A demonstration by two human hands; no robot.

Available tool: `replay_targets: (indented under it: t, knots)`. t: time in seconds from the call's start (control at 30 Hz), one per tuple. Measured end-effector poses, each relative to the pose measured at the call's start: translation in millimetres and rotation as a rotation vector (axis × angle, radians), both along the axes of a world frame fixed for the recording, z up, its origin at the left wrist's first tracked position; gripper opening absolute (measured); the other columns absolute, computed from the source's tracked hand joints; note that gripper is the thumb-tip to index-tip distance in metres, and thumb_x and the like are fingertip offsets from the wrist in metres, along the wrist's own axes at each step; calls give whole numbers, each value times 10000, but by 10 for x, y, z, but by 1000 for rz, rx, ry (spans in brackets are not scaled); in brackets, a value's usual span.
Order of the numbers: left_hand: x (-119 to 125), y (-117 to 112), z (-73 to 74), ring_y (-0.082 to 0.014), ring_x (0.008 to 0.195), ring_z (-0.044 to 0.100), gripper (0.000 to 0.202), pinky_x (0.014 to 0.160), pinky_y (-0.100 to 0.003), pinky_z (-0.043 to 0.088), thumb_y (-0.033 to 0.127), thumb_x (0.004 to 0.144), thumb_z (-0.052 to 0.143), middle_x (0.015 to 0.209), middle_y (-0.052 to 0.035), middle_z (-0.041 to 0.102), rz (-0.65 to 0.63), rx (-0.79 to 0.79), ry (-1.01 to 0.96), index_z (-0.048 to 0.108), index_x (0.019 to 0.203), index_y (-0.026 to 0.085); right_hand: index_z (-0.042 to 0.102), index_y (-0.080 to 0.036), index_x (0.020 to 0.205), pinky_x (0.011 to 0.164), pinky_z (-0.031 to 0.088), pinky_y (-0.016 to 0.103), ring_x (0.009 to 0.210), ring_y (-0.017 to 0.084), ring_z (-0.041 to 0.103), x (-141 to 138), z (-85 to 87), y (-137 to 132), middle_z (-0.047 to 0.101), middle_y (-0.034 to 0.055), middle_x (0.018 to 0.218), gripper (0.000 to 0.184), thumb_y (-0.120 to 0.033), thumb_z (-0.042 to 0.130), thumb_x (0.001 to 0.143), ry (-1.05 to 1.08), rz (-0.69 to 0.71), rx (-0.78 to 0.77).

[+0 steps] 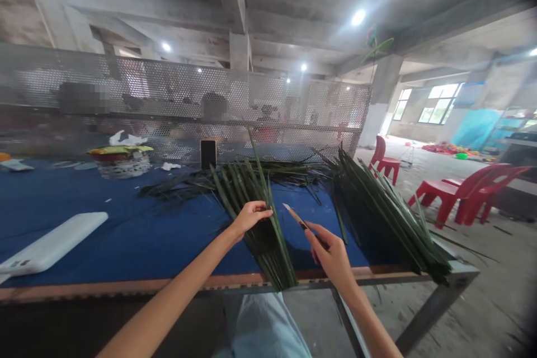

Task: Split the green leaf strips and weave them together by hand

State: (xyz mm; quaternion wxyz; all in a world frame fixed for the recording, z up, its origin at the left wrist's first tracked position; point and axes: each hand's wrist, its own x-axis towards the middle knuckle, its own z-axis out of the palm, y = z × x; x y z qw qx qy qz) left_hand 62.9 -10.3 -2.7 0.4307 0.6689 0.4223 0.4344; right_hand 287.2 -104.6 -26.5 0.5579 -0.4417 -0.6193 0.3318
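Green palm leaflets [272, 260], long and narrow, form a loose bundle in the left hand [249, 219]. That hand's grip is closed around the bundle near its upper part, with the tips fanning up and away across the worktop [126, 235] and the lower ends hanging past its front edge. The right hand [329, 257] has its grip pressed together on the brown handle of a small knife [300, 221], pinching it between thumb and fingers. The pale blade points up and to the left, just beside the bundle and apart from the left hand.

Blue cloth covers the worktop, which has a wooden front edge and a grey metal frame. A large heap of palm leaflets [390, 218] lies to the right of the hands, and a flatter spread [268, 173] lies farther back. Beyond these, a black-faced phone [208, 154] stands upright near a perforated metal screen [180, 89]. A woven basket [122, 166] sits to the left, topped with yellow and red material, and a white board [50, 243] lies nearer on the cloth. Red plastic chairs [465, 193] stand on the concrete floor [461, 291] at right.
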Motion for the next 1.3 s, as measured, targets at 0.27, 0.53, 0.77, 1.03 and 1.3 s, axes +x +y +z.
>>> replay_targets:
  t: [0.27, 0.53, 0.77, 1.03, 1.3]
  knots:
    - [14, -48, 40, -137, 626, 488, 195, 635, -262, 368, 322, 660, 693, 647, -3, 561, 13, -2, 13, 630, 700, 142, 662, -142, 943, 568, 532, 291, 609, 197, 666, -91, 43, 11, 672, 49, 640, 374, -489, 595, 820, 238, -57, 74]
    - [16, -38, 29, -137, 633, 490, 211, 636, -262, 372, 326, 639, 704, 659, -6, 562, -4, -11, -14, 618, 697, 143, 581, -174, 834, 439, 365, 194, 450, 85, 467, -209, 36, 41, 508, -38, 559, 315, -446, 452, 927, 306, -309, 259]
    - [22, -60, 39, -136, 620, 489, 190, 629, -261, 372, 314, 655, 699, 649, -7, 570, 4, 0, -2, 628, 684, 141, 616, -179, 950, 681, 502, 233, 654, 131, 662, -229, -42, -78, 682, 34, 724, 234, -258, 397, 962, -238, -176, 535]
    - [23, -79, 43, -145, 640, 503, 200, 637, -263, 373, 327, 674, 684, 678, -22, 599, 9, 3, 16, 650, 721, 135, 596, -185, 1037, 702, 512, 219, 730, 127, 688, -261, -7, -50, 710, 42, 833, 209, -164, 411, 942, -478, -75, 692]
    - [29, -84, 46, -141, 640, 505, 211, 647, -262, 370, 327, 652, 694, 678, -18, 599, -4, -19, -19, 649, 718, 131, 579, -172, 1073, 728, 516, 242, 771, 143, 684, -270, -30, -21, 707, 72, 887, 213, -175, 401, 956, -510, -44, 672]
